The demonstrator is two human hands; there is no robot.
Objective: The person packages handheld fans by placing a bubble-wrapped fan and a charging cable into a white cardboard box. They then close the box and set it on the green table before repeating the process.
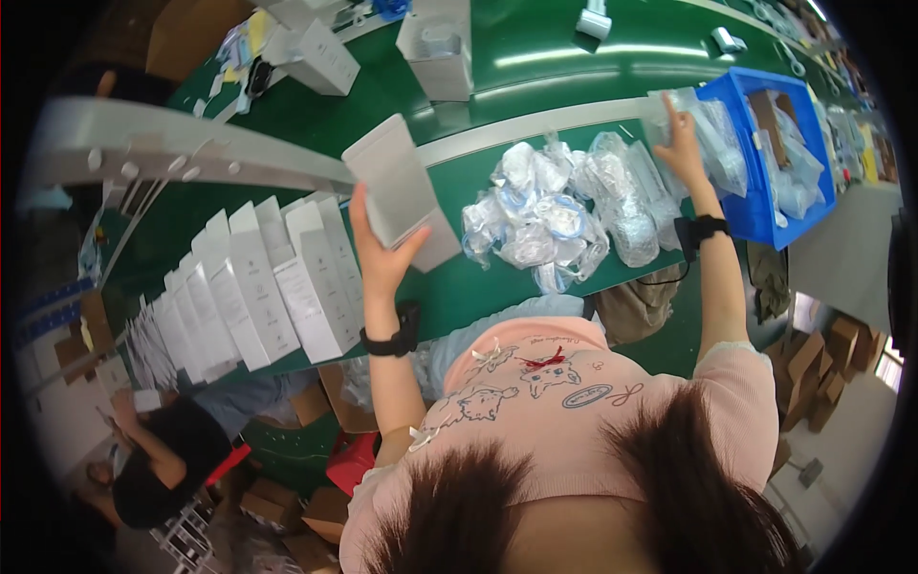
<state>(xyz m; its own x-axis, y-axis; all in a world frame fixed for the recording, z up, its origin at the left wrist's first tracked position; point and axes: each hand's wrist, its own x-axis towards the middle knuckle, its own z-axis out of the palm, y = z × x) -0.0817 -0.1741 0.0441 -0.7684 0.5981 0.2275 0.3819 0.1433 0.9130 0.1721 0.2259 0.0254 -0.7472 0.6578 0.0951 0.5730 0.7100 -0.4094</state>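
The left hand (382, 263), left of the heap of clear bags (540, 210), clasps a white box (400, 187), its thumb on the near side and its fingers around the left edge. The box tilts, and its upper end stands above the tabletop to the left of the heap. The right hand (681, 155) is to the right of the heap, fingers spread at a clear bubble-wrap pouch (710, 129); whether they pinch the plastic I cannot tell. Each wrist wears a black band.

The heap's bags are crumpled, with white and pale blue contents. Just right of it lie bubble-wrapped pieces (623, 206), and farther right stands a blue bin (736, 182) holding more wrapped items and a piece of brown cardboard. Left of the heap, beyond the left hand, a row of white boxes (287, 287) leans along the green table (442, 304).

Beyond the heap runs a pale rail (535, 124). Past that, on another green surface (535, 81), an open white carton (437, 72) stands upright to the heap's far left, and a small silvery cylinder (594, 23) lies to its far right. Well behind the heap, at lower left, another person (163, 459) is partly visible.
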